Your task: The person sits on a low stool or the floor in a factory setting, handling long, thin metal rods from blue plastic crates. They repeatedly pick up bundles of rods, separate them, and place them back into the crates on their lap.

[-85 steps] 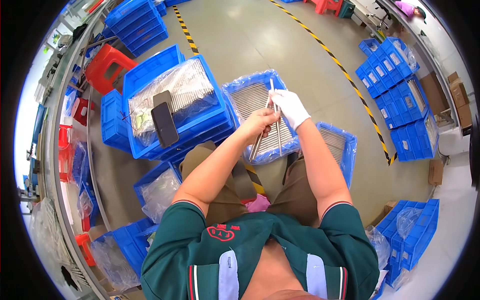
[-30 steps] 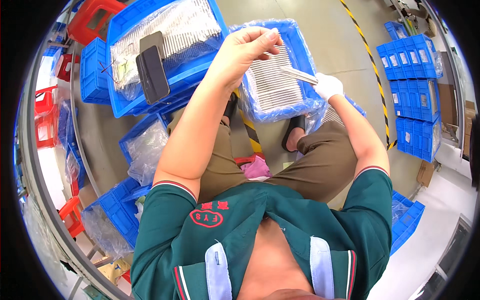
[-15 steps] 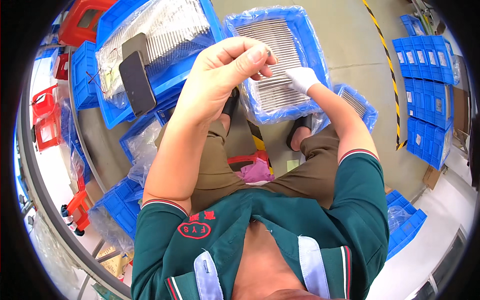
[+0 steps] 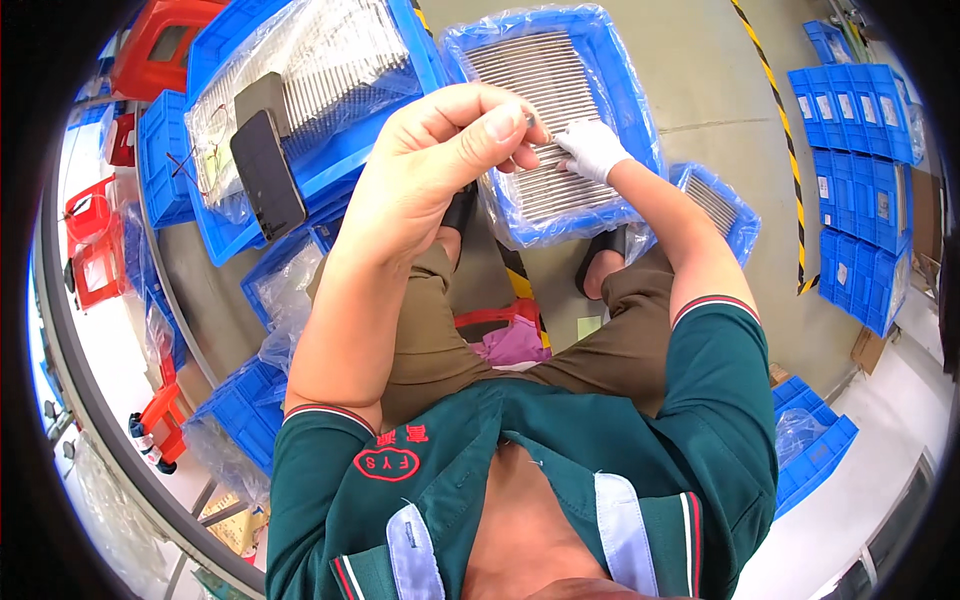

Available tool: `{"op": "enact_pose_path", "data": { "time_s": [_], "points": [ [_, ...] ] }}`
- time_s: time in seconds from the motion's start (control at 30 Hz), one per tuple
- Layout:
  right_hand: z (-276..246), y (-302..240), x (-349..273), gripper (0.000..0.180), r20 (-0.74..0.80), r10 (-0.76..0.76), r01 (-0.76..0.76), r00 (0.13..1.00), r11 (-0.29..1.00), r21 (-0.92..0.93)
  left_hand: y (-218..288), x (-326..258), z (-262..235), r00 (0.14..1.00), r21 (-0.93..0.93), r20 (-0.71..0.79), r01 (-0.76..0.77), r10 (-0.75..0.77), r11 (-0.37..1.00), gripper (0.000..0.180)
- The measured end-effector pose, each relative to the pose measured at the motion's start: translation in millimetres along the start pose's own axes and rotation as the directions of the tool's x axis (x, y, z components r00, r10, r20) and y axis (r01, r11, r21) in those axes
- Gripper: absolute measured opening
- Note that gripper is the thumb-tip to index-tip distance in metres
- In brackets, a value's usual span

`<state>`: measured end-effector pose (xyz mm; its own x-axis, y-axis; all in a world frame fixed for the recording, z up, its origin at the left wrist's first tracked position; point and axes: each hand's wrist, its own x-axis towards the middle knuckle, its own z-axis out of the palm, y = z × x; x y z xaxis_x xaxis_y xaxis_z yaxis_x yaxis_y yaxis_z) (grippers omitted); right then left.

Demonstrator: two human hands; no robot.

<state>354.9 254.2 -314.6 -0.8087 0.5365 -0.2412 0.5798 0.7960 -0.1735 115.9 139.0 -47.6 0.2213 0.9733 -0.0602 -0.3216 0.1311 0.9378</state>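
Note:
My bare left hand [image 4: 450,150] is raised over the near-left part of a lined blue crate [image 4: 632,100], thumb and fingers pinched together. A tiny dark bit shows at its fingertips, too small to name. My right hand [image 4: 595,150], in a white glove, is just to the right, over the thin metal rods [image 4: 535,75] lying in rows in that crate. Its fingers are drawn together and point at the left fingertips; what they hold, if anything, I cannot make out. Clear plastic film lines the crate.
At left, a larger blue crate [image 4: 425,65] holds more rods under plastic, with a black phone [image 4: 268,170] on it. A small blue crate of rods [image 4: 745,235] stands near my right knee. Stacked blue bins [image 4: 860,190] stand at right beyond yellow-black floor tape [image 4: 785,130].
My right hand has shifted left and slightly up, closer to my left fingertips. The left hand stays pinched and has moved slightly left and down.

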Motion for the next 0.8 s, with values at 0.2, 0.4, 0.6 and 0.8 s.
{"op": "enact_pose_path", "data": {
  "time_s": [0.2, 0.4, 0.6, 0.8],
  "points": [
    [-5.8, -5.0, 7.7, 0.011, -0.016, -0.035, 0.036, 0.999, 0.998, 0.057, -0.6, -0.7, 0.3, 1.000, -0.009, -0.007, 0.018, -0.018, 1.000, 0.030],
    [-3.7, -12.2, 17.3, 0.009, -0.093, 0.101, -0.087, 0.991, 0.985, 0.148, 0.5, -1.4, 2.5, 0.999, -0.008, -0.021, 0.027, -0.027, 1.000, 0.029],
    [5.2, -30.4, 16.8, 0.014, -0.145, 0.035, -0.024, 0.989, 0.997, 0.075, 0.3, -0.4, 0.2, 0.999, 0.006, -0.005, 0.034, -0.034, 0.999, 0.031],
    [-20.6, -19.1, 19.4, 0.016, -0.059, 0.038, -0.043, 0.998, 0.996, -0.076, -1.1, 6.7, 12.0, 0.999, -0.023, -0.034, 0.038, -0.039, 0.999, 0.023]
  ]
}}
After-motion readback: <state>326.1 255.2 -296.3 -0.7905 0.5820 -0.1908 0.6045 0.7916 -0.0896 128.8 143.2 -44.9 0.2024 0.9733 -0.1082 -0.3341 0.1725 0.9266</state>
